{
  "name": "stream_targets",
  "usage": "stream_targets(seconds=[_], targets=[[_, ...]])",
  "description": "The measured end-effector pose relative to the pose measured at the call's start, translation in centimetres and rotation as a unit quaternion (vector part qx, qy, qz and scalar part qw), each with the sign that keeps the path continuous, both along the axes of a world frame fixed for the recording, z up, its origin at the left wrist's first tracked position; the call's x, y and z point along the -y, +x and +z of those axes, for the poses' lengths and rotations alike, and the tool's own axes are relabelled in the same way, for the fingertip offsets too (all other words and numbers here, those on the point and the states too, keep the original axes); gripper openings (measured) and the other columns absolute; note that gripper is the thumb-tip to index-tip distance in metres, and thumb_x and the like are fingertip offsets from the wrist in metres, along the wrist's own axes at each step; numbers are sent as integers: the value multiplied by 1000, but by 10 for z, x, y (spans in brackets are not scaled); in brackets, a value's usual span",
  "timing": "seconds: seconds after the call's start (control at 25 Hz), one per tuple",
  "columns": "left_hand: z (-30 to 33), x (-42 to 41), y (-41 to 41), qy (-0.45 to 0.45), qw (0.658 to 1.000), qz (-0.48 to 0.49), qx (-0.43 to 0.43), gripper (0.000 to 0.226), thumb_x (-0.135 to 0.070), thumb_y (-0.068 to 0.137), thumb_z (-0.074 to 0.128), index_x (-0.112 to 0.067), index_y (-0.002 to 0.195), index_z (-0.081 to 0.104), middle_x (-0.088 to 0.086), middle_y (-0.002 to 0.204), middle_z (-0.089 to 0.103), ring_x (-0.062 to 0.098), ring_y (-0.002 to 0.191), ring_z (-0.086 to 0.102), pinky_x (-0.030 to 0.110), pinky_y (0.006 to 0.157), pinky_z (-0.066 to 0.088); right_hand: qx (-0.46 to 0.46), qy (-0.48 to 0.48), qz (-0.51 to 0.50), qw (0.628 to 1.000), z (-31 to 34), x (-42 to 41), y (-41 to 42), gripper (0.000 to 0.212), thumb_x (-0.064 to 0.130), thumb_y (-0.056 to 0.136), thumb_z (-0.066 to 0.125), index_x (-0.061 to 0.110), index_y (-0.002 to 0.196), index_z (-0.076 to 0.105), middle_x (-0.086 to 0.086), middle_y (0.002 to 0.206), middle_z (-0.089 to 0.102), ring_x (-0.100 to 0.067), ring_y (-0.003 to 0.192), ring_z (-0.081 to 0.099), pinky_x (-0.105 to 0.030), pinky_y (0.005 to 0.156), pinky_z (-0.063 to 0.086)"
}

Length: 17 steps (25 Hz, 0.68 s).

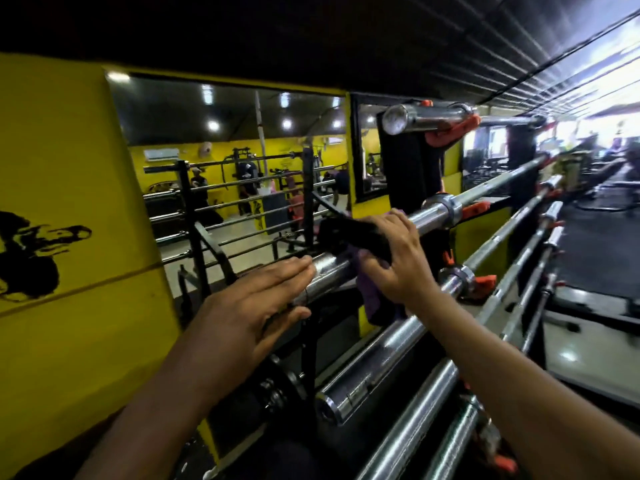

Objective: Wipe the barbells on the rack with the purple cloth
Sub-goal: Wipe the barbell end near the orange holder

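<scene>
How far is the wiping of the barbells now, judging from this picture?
Done: cannot tell; no bar looks clearly wiped. In hand: the right hand holds the purple cloth around a barbell sleeve, where the left hand rests flat. Left: probably the lower barbells.

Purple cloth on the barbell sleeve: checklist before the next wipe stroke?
1. Purple cloth held by the right hand: ok.
2. Cloth touches the barbell sleeve: ok, draped over it.
3. Left hand steadies the sleeve end, fingers straight: ok.
4. Sleeve seated in the rack: cannot tell, hands hide it.
5. Stroke path to the collar: ok, bare.
6. Sleeve clean: cannot tell.
</scene>
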<state>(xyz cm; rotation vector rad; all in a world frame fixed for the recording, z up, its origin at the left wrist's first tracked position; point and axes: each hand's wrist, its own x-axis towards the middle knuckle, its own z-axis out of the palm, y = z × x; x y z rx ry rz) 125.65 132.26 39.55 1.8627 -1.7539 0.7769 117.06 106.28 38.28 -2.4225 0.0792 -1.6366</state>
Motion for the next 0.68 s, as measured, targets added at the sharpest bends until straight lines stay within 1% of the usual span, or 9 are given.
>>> stream_targets(seconds=[0.12, 0.2, 0.28, 0.32, 0.4, 0.44, 0.52, 0.6, 0.68], targets=[[1, 1, 5, -7, 1000, -11, 2, 51, -47, 96, 51, -31, 145, 51, -16, 150, 47, -1, 135, 44, 21, 106, 41, 5, 148, -45, 988, 11, 11, -3, 49, 47, 79, 44, 15, 106, 71, 10, 94, 61, -18, 105, 55, -54, 113, 28], [0, 2, 7, -7, 1000, -24, -4, 48, -46, 99, 53, -31, 144, 52, -17, 150, 47, -4, 134, 42, 14, 108, 36, 15, 193, -41, 980, 2, -17, 3, 50, 49, 80, 44, 18, 110, 70, 8, 102, 61, -10, 112, 46, -52, 115, 27], [-1, 2, 9, -5, 999, -36, -12, 49, -46, 97, 54, -30, 143, 53, -16, 149, 47, -8, 133, 39, 4, 108, 28, 33, 219, 44, 974, -19, -53, 0, 48, 46, 81, 49, 22, 119, 67, 1, 115, 62, -18, 117, 51, -47, 111, 36], [0, 2, 9, -2, 999, -37, -10, 51, -47, 95, 53, -30, 143, 53, -16, 148, 48, -8, 133, 39, 4, 106, 29, 75, 281, 111, 950, -25, -69, -10, 46, 46, 81, 51, 23, 118, 66, -3, 108, 63, -21, 106, 59, -41, 98, 46], [3, 1, 9, 1, 999, -34, -5, 54, -48, 91, 52, -31, 142, 54, -17, 148, 48, -10, 129, 40, 7, 99, 34, 225, 497, 198, 814, -35, -81, -32, 45, 53, 81, 54, 17, 106, 63, -7, 79, 64, -19, 67, 64, -29, 63, 52], [3, 2, 10, 0, 999, -34, -2, 54, -48, 91, 51, -31, 142, 54, -18, 147, 48, -11, 127, 39, 5, 97, 34, 279, 592, 209, 727, -43, -77, -43, 45, 57, 86, 53, 15, 99, 62, -6, 69, 64, -19, 59, 63, -26, 56, 52], [3, 2, 9, 3, 1000, -30, -8, 52, -49, 93, 52, -31, 142, 54, -20, 147, 47, -12, 127, 40, -2, 97, 30, 340, 708, 213, 581, -54, -58, -51, 43, 59, 94, 47, 20, 91, 65, -1, 68, 68, -19, 65, 65, -27, 63, 55], [2, 3, 11, 3, 1000, -27, -1, 51, -50, 95, 55, -31, 142, 54, -20, 148, 48, -9, 128, 44, 2, 101, 32, 347, 749, 214, 522, -43, -39, -40, 43, 60, 94, 46, 22, 87, 65, -2, 70, 67, -21, 68, 65, -28, 67, 55], [3, 1, 10, 7, 1000, -26, 3, 52, -48, 94, 56, -31, 143, 54, -19, 149, 47, -5, 130, 46, 14, 101, 41, 330, 755, 224, 521, -18, -19, -21, 50, 60, 94, 42, 20, 71, 61, -4, 60, 58, -22, 59, 58, -27, 66, 48]])
